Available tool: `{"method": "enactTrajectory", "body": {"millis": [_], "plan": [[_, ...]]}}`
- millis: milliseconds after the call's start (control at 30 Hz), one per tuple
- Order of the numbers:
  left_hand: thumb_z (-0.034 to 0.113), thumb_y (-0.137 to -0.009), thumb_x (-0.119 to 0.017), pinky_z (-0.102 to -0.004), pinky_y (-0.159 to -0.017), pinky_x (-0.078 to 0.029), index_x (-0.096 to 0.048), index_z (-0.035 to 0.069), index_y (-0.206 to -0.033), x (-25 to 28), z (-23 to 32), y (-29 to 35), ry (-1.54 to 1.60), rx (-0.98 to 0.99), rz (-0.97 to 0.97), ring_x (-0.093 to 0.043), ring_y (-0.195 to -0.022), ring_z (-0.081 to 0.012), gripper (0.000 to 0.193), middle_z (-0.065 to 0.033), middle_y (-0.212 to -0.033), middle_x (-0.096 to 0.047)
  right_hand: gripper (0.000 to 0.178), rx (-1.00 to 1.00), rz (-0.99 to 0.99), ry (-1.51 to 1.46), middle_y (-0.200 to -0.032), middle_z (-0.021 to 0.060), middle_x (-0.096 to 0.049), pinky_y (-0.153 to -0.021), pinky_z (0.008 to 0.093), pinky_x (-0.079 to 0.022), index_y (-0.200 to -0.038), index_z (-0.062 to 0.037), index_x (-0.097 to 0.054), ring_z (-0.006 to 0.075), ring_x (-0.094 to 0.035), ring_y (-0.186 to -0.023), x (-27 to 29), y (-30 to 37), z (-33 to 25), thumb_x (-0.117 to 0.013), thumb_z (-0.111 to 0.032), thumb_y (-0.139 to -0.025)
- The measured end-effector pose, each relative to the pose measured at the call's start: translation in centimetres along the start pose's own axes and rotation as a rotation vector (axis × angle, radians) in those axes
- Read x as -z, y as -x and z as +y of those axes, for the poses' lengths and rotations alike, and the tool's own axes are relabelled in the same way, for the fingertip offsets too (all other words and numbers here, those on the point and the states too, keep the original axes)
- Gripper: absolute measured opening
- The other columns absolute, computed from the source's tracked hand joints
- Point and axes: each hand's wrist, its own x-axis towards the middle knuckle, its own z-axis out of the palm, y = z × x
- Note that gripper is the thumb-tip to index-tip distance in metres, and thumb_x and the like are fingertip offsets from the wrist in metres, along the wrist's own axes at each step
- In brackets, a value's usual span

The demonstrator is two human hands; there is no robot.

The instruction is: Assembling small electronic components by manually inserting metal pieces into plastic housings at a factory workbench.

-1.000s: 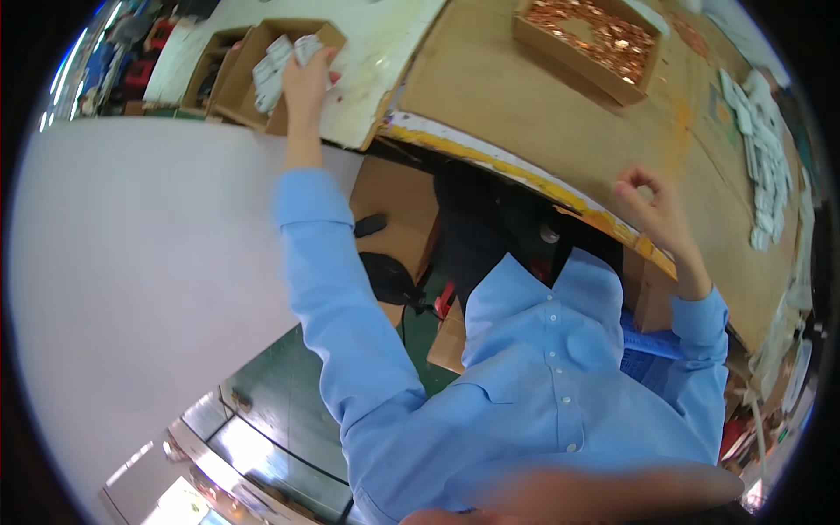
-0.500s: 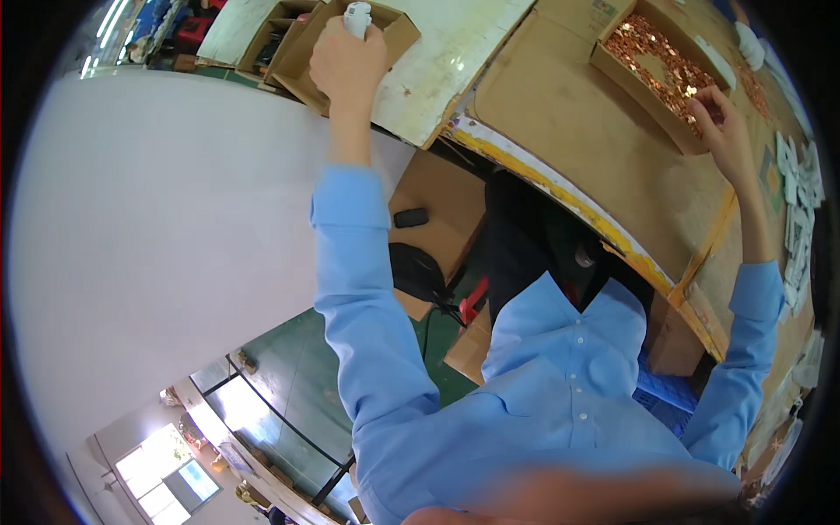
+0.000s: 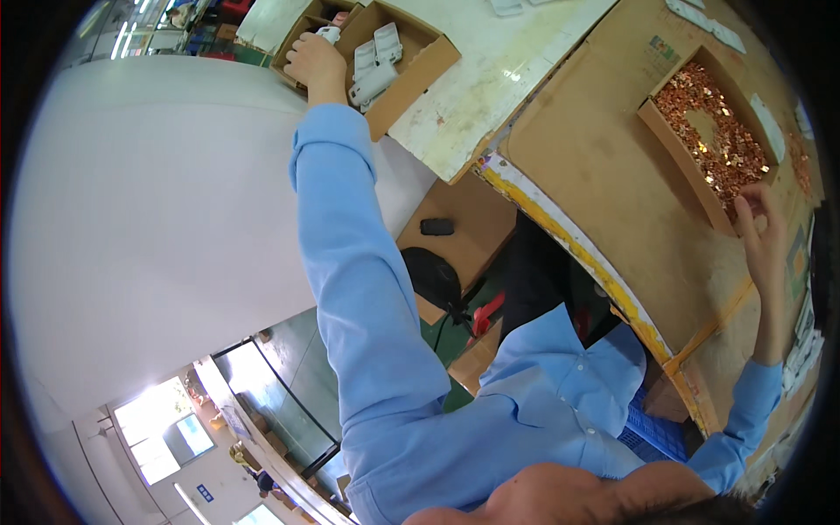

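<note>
My left hand (image 3: 317,63) is at a narrow cardboard box (image 3: 293,37) at the upper left. Its fingers are curled, and a white plastic part (image 3: 329,33) shows at the thumb side, apparently in their grasp. Beside it, an open cardboard box (image 3: 418,77) holds several white plastic parts (image 3: 374,83). My right hand (image 3: 759,214) is at the near right end of a long cardboard tray (image 3: 687,159) filled with small shiny copper-coloured metal pieces (image 3: 713,131). Thumb and fingers are bent together there; anything between them is too small to make out.
A cardboard-covered table (image 3: 604,131) with a worn yellow edge adjoins a pale tabletop (image 3: 477,87). White parts (image 3: 801,346) lie along the far right. A large white panel (image 3: 166,210) stands at left. Below are a dark phone-like object (image 3: 437,227) and a blue crate (image 3: 654,436).
My left hand has moved left from the larger box to the narrow one, uncovering white parts in the larger box. My right hand has drawn back toward the tray's near end. The view has shifted.
</note>
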Motion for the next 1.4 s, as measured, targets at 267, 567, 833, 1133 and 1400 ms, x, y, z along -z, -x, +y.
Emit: {"method": "enactTrajectory", "body": {"millis": [267, 567, 833, 1133, 1400], "plan": [[0.021, -0.089, -0.057, -0.0462, -0.088, -0.049, -0.062, 0.007, -0.113, 0.2, -1.6, -0.8, -0.115, -0.021, -0.137, -0.064, -0.109, -0.0313, 0.028, -0.0130, -0.113, -0.068, 0.008, 0.042, -0.067, 0.033, -0.086, 0.0022, -0.054, -0.076, 0.0242, -0.042, -0.099, -0.0014, -0.057, 0.0102, -0.051, -0.081, 0.7, 0.3, -1.4, -0.057, -0.008, -0.096], [0.022, -0.086, -0.063, -0.0444, -0.088, -0.051, -0.059, 0.005, -0.119, 1.5, 0.2, -1.3, -0.089, 0.000, -0.211, -0.062, -0.113, -0.0290, 0.037, -0.0119, -0.121, -0.065, 0.006, 0.050, -0.072, 0.024, -0.088, 0.0031, -0.054, -0.077, 0.0243, -0.042, -0.099, -0.0016, -0.057, 0.0111, -0.051, -0.084, 1.1, 0.7, -2.0, -0.057, -0.006, -0.096], [0.020, -0.088, -0.059, -0.0441, -0.094, -0.050, -0.057, 0.004, -0.122, 0.0, -1.6, -2.1, -0.066, 0.022, -0.363, -0.060, -0.117, -0.0319, 0.037, -0.0135, -0.125, -0.063, 0.009, 0.001, -0.103, 0.023, -0.093, 0.0034, -0.057, -0.082, 0.0260, -0.043, -0.101, -0.0017, -0.058, 0.0125, -0.054, -0.090, 1.3, 1.6, -1.9, -0.058, -0.008, -0.096], [0.020, -0.092, -0.052, -0.0484, -0.088, -0.052, -0.063, 0.008, -0.111, -0.3, -1.9, -1.2, -0.105, -0.039, -0.263, -0.065, -0.108, -0.0341, 0.025, -0.0138, -0.113, -0.068, 0.013, -0.043, -0.028, 0.097, -0.089, 0.0037, -0.059, -0.082, 0.0262, -0.042, -0.103, -0.0008, -0.059, 0.0122, -0.054, -0.087, 1.8, 1.0, 0.2, -0.060, -0.010, -0.094], [0.022, -0.092, -0.047, -0.0519, -0.085, -0.052, -0.063, 0.010, -0.110, -5.8, -6.7, -4.3, -0.046, -0.148, -0.205, -0.064, -0.105, -0.0397, 0.027, -0.0182, -0.111, -0.067, 0.020, -0.025, 0.001, 0.070, -0.088, 0.0066, -0.064, -0.073, 0.0289, -0.046, -0.107, -0.0026, -0.060, 0.0156, -0.060, -0.083, 2.1, -0.4, -0.6, -0.063, -0.015, -0.092]]}}
